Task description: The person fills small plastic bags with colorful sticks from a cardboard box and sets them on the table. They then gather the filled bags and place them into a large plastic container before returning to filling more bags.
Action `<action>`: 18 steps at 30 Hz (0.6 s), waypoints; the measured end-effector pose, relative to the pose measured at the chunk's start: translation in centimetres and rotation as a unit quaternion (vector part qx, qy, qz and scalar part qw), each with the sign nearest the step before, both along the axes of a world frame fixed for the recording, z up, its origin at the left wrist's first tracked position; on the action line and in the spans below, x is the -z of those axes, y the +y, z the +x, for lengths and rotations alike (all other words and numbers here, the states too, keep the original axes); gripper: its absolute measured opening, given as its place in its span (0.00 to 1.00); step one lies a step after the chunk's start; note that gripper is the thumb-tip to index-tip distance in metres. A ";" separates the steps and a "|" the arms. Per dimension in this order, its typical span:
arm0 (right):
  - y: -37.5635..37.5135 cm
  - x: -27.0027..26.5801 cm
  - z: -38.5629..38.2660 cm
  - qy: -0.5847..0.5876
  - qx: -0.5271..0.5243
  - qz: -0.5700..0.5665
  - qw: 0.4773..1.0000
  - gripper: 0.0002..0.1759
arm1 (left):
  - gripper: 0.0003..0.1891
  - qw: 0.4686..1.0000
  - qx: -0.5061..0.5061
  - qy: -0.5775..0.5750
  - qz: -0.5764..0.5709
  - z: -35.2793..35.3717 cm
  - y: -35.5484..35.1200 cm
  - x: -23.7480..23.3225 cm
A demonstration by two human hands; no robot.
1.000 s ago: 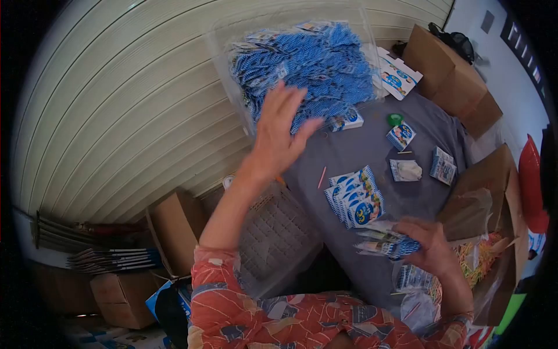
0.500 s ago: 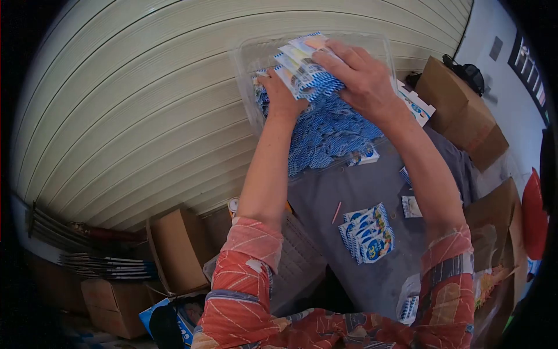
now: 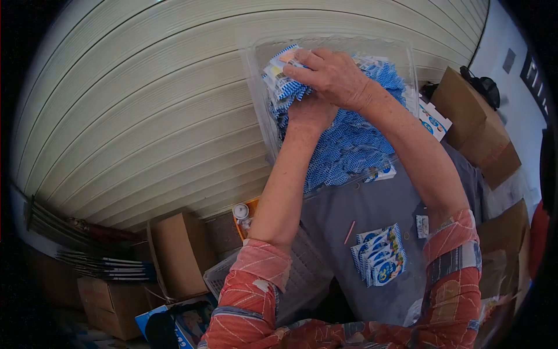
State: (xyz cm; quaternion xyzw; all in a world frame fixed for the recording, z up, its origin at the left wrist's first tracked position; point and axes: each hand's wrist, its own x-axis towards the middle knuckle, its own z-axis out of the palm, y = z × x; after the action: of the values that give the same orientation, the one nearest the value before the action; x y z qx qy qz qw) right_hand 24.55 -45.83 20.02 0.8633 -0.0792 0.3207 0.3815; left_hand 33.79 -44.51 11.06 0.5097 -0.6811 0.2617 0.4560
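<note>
Blue packets (image 3: 283, 81), partly hidden by right hand (image 3: 337, 80).

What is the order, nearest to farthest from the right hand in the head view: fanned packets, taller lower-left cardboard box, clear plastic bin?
1. Clear plastic bin: under the right hand.
2. Fanned packets: on the grey cloth.
3. Taller cardboard box: lower left.

Ahead of me, the plastic bin (image 3: 253, 75) stands at the table's (image 3: 331, 212) far end, heaped sachets (image 3: 351, 148) in it and my right fingers (image 3: 301, 74) over its left side. Nearer me on the table lies the fanned stack of sachets (image 3: 379, 256), a thin stick (image 3: 349, 232) just to its left. Left of the table sits the plastic basket (image 3: 311, 259), with an open cardboard box (image 3: 181, 250) farther left.
</note>
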 end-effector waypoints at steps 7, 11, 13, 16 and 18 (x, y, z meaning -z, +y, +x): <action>-2.2 -0.2 1.4 0.040 0.043 0.014 0.998 0.24 | 0.35 0.969 0.030 0.048 0.239 0.4 1.9 -2.4; -4.1 0.5 2.3 0.029 0.010 0.014 0.999 0.24 | 0.34 0.969 0.036 0.055 0.239 0.5 1.9 -1.8; -4.1 0.1 3.0 0.044 0.038 0.055 0.997 0.24 | 0.34 0.994 0.000 0.029 0.104 0.5 1.8 -1.3; -3.4 -0.2 4.8 0.057 0.104 0.137 0.983 0.24 | 0.39 0.982 -0.046 0.020 0.180 0.3 1.3 -1.3; -3.1 0.0 5.6 0.055 0.143 0.172 0.973 0.24 | 0.38 0.990 -0.032 0.037 0.129 0.4 0.8 -0.9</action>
State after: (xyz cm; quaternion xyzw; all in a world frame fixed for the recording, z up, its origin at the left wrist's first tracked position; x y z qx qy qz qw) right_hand 30.20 -48.94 20.06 0.9120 -0.2345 0.1970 0.2730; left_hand 34.24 -43.70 11.92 0.5953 -0.6747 0.1672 0.4031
